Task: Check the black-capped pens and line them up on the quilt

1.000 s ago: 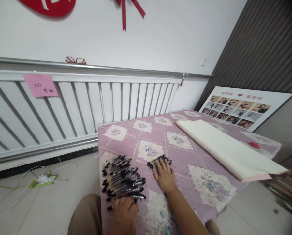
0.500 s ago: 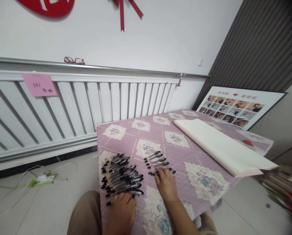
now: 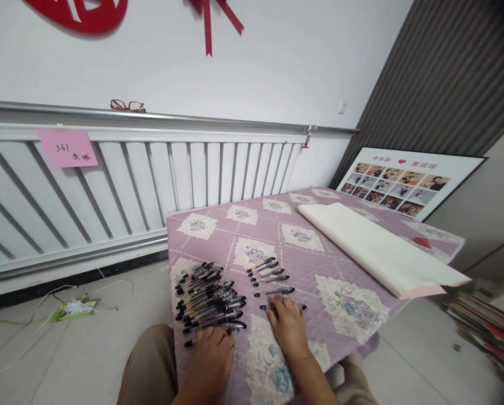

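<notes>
A heap of black-capped clear pens (image 3: 210,298) lies at the near left of the table. Over its front edge is my left hand (image 3: 213,351), fingers curled on a pen (image 3: 189,342) whose black end sticks out to the left. To the right, my right hand (image 3: 288,326) has its fingers closed on another pen (image 3: 304,307), the ends showing at either side. Just beyond it a single pen (image 3: 275,292) lies crosswise, and a few more pens (image 3: 266,270) form a loose row farther back. My palms hide parts of both gripped pens.
A purple flowered cloth covers the table (image 3: 269,230). A folded cream sheet (image 3: 361,242) lies across its right side, with a photo board (image 3: 416,180) behind. A white radiator (image 3: 184,174) runs along the wall. A power strip (image 3: 75,309) with cables is on the floor.
My right hand has drawn slightly toward me with its pen, uncovering the single pen beyond it. My left hand stays by the heap with little movement. The view has shifted slightly.
</notes>
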`<state>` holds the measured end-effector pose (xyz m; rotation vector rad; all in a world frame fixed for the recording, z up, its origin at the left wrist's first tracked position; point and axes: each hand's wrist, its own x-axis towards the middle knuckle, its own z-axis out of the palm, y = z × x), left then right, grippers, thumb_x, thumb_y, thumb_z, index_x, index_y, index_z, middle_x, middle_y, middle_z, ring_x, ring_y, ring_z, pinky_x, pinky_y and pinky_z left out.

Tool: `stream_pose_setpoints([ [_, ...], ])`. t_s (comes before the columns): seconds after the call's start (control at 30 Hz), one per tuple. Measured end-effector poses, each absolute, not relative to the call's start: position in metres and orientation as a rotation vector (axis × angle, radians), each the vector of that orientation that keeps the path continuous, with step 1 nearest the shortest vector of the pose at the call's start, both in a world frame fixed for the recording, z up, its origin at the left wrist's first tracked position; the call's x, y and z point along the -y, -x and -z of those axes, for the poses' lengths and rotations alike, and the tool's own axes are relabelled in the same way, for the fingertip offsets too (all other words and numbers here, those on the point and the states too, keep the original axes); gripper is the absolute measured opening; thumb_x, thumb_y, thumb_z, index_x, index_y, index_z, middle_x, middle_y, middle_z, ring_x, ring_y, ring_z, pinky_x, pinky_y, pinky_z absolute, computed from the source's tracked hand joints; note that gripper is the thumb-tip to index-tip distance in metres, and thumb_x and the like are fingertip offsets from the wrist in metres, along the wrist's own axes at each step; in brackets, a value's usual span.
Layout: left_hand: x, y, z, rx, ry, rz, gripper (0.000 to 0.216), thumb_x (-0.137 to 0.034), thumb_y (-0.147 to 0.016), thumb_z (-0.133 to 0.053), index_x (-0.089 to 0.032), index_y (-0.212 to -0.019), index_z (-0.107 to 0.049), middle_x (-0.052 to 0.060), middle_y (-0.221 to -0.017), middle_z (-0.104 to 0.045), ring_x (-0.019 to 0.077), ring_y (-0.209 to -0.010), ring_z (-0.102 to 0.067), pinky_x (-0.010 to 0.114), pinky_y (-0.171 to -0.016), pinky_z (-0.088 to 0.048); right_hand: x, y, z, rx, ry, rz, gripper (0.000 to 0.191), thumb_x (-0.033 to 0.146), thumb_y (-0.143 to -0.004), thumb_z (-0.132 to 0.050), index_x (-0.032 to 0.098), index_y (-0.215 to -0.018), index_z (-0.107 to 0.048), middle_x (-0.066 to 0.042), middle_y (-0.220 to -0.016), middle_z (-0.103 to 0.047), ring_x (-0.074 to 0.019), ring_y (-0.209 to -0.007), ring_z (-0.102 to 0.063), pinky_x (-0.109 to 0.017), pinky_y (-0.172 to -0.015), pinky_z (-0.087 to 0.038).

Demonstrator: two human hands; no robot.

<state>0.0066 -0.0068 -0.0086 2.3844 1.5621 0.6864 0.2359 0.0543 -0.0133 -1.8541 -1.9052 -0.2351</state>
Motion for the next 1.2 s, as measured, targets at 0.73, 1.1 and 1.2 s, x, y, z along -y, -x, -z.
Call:
stream_pose_setpoints([
  [0.73,0.013,-0.004,0.005,-1.38,-2.485,-0.585,0.021,-0.036,-0.081,-0.063,-0.025,-0.099,-0.058,-0.001,-0.098,-0.06,0.0186,-0.093,-0.051,0.032,-0.084,-0.036,0.027,-0.175,0.023,1.787,1.378,-0.295,0.025,0.017,-0.087,-0.04,0.024,-0.099,-0.061,-0.008,-0.105,-0.065,-0.0197,-0.099,-0.062,-0.033,-0.083,-0.053],
  [1.1,0.011,-0.009,0.001,-1.399,-2.484,-0.467,0.006,-0.023,-0.085,-0.056,-0.023,-0.089,-0.059,0.0,-0.093,-0.059,0.019,-0.091,-0.05,0.032,-0.082,-0.036,0.013,-0.207,0.023,1.727,1.633,-0.12,0.028,0.03,-0.088,-0.046,0.019,-0.11,-0.059,-0.013,-0.11,-0.063,-0.0263,-0.105,-0.056,-0.046,-0.093,-0.044],
  [1.2,0.011,-0.009,0.003,-1.411,-2.484,-0.488,0.009,-0.019,-0.085,-0.053,-0.023,-0.089,-0.059,0.001,-0.092,-0.059,0.0188,-0.09,-0.051,0.032,-0.081,-0.037,0.013,-0.205,0.023,1.698,1.645,-0.162,0.029,0.034,-0.088,-0.046,0.019,-0.109,-0.06,-0.013,-0.108,-0.065,-0.0266,-0.103,-0.057,-0.046,-0.093,-0.044],
])
